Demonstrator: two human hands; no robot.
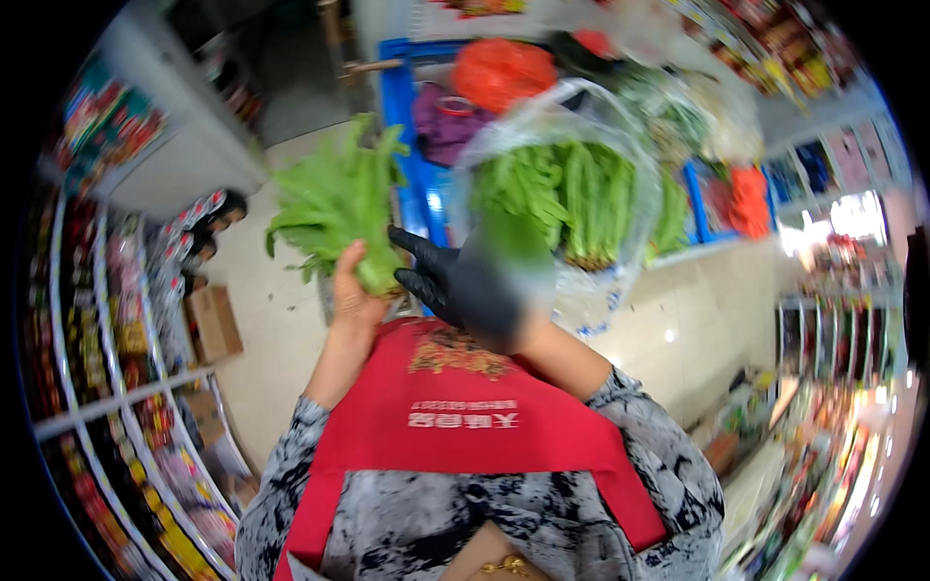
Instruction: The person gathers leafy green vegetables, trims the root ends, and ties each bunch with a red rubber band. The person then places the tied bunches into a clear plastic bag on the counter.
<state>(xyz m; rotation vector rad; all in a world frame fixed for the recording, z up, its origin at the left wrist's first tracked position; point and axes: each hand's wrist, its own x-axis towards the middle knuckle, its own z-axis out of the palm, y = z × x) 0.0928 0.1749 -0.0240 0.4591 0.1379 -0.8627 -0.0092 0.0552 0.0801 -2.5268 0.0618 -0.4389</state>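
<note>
My bare left hand (356, 290) grips a head of leafy green lettuce (341, 203) near its cut root end, leaves pointing up and away from me. My right hand (465, 283), in a black glove, is beside the root end with its index finger and another finger apart; a blurred patch hides part of this hand, and whether its fingers touch the stem is unclear. Right of it, a large clear plastic bag (650, 181) stands with its mouth open, holding several heads of long-leaved greens (599, 189).
A blue crate (414, 203) borders the bag, with a red plastic bag (501, 72) and purple cloth or bag (447, 123) in it. More bagged vegetables (668, 109) lie behind. At left are stocked shelves (123, 392), a cardboard box (213, 323) and a crouching person (196, 240).
</note>
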